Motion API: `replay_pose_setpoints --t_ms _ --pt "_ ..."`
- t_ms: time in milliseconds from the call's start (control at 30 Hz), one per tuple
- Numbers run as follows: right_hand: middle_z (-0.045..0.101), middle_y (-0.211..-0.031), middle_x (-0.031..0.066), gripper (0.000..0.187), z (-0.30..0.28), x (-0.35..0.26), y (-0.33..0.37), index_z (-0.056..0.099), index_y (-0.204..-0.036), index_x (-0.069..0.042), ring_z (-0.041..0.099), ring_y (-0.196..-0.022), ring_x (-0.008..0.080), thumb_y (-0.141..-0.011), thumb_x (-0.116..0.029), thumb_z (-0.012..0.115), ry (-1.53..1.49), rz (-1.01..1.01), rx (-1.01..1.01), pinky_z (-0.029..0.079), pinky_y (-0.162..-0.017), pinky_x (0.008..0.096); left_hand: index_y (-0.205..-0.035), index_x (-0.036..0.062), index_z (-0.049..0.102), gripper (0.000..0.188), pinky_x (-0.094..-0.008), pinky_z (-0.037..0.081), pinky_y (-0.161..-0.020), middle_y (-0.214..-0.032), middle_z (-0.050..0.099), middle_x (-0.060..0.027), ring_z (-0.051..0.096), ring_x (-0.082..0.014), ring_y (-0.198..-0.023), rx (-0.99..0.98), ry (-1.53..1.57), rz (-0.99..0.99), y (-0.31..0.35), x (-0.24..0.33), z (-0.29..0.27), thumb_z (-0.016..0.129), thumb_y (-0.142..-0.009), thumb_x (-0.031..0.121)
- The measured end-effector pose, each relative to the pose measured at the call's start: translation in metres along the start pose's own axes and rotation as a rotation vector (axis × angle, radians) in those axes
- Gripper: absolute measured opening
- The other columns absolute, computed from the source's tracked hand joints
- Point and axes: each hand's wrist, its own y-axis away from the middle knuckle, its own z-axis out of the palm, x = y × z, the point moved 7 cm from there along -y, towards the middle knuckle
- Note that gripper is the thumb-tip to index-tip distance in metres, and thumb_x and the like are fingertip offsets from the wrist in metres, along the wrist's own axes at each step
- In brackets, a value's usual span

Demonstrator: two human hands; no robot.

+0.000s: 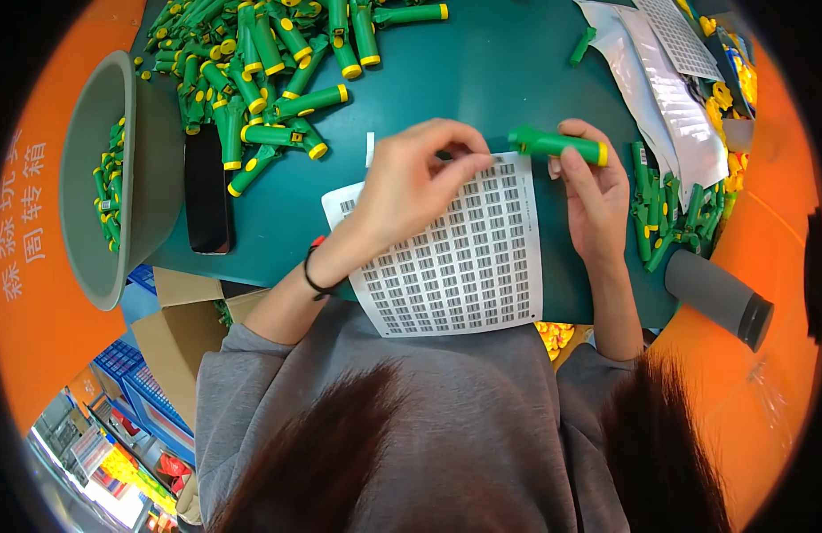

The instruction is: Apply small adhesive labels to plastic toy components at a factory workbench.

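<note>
My right hand (593,191) holds a green toy tube (557,144) with a yellow end cap, lying nearly level between thumb and fingers. My left hand (420,178) is closed in a pinch over the upper edge of a white sheet of barcode stickers (455,266). Whatever sits between its thumb and forefinger is too small to make out. The sheet lies at the table's near edge, against my grey top, its upper left part hidden by my left hand and wrist.
Many green tubes (269,44) are heaped at the far left. A grey-green tub (153,178) with more tubes stands left, beside a black phone (208,191). At right are a smaller tube pile (668,213), a dark grey cylinder (717,298) and silvery plastic packaging (686,115).
</note>
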Motion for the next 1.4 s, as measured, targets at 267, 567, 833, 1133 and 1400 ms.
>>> replay_pose_setpoints --t_ms 267,567,833,1133,1400 --pt "0.062 -0.124 0.0123 0.037 0.031 0.004 0.013 0.059 -0.125 0.003 0.062 -0.109 0.0183 -0.089 0.006 0.066 0.120 -0.036 -0.173 0.051 -0.093 0.0292 -0.099 -0.0016 0.070 0.013 -0.0268 0.053 -0.084 -0.104 0.070 -0.0082 0.065 -0.0113 -0.094 -0.153 0.085 0.031 0.001 0.057 -0.021 0.073 -0.090 0.006" --pt "0.064 -0.123 0.0185 0.040 0.032 -0.003 0.021 0.061 -0.122 0.008 0.065 -0.109 0.0217 -0.083 0.013 0.071 0.099 -0.207 -0.221 0.056 -0.095 0.0324 -0.099 -0.0012 0.072 0.016 -0.0268 0.053 -0.085 -0.102 0.071 -0.0056 0.065 -0.0112 -0.092 -0.216 0.037 -0.083 -0.001 0.052 -0.008 0.074 -0.090 0.012" --pt "0.063 -0.120 0.0174 0.041 0.030 -0.008 0.022 0.062 -0.119 0.009 0.066 -0.106 0.0215 -0.080 0.014 0.074 0.066 -0.291 -0.181 0.058 -0.092 0.0316 -0.101 -0.0007 0.071 0.015 -0.0278 0.051 -0.091 -0.107 0.070 -0.0078 0.064 -0.0119 -0.099 -0.142 0.212 -0.045 0.004 0.052 0.001 0.071 -0.092 0.011" --pt "0.063 -0.120 0.0182 0.040 0.027 -0.008 0.023 0.062 -0.118 0.009 0.066 -0.107 0.0221 -0.080 0.014 0.074 0.058 -0.275 -0.172 0.058 -0.093 0.0323 -0.101 -0.0027 0.070 0.014 -0.0275 0.051 -0.092 -0.106 0.070 -0.0083 0.064 -0.0121 -0.100 -0.144 0.205 -0.087 0.005 0.051 0.006 0.071 -0.092 0.008" --pt "0.061 -0.124 0.0179 0.041 0.027 -0.008 0.025 0.060 -0.120 0.005 0.063 -0.113 0.0230 -0.081 0.013 0.072 0.127 -0.259 -0.199 0.053 -0.097 0.0327 -0.101 -0.0027 0.069 0.013 -0.0275 0.052 -0.091 -0.104 0.070 -0.0082 0.064 -0.0127 -0.099 -0.143 0.120 -0.052 0.004 0.053 0.006 0.071 -0.091 0.007"
